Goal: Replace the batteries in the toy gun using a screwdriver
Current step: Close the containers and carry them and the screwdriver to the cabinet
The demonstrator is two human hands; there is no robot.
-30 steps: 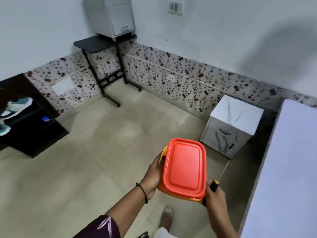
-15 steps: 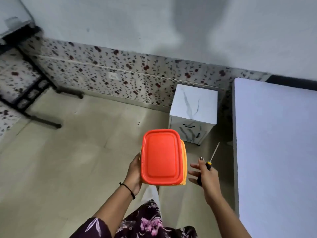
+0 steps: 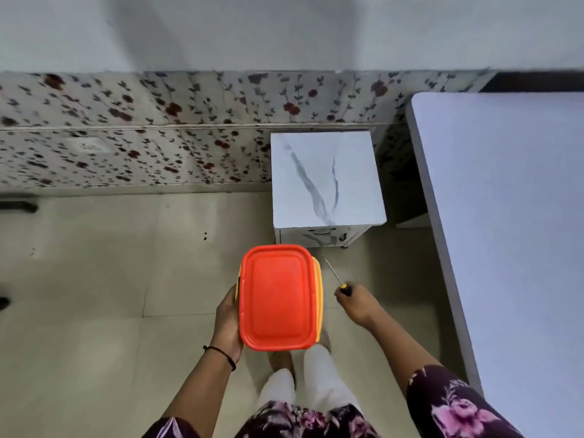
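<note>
Right grip (image 3: 358, 303) now farther from box (image 3: 278, 297)

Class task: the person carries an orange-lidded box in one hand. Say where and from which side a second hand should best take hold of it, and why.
Grip the free right long side of the box, coming in from the right. The left hand already clasps the left side, and the lid's flat top offers nothing to hold. The right hand is shut on the screwdriver, so that probably has to be set down first.

Short dark plum sleeves (image 3: 455, 406) printed with pink flowers, the same floral fabric across the tunic front (image 3: 303, 420); white trousers (image 3: 311, 384) below; a thin black band (image 3: 221, 355) circles the left wrist; arms bare
</note>
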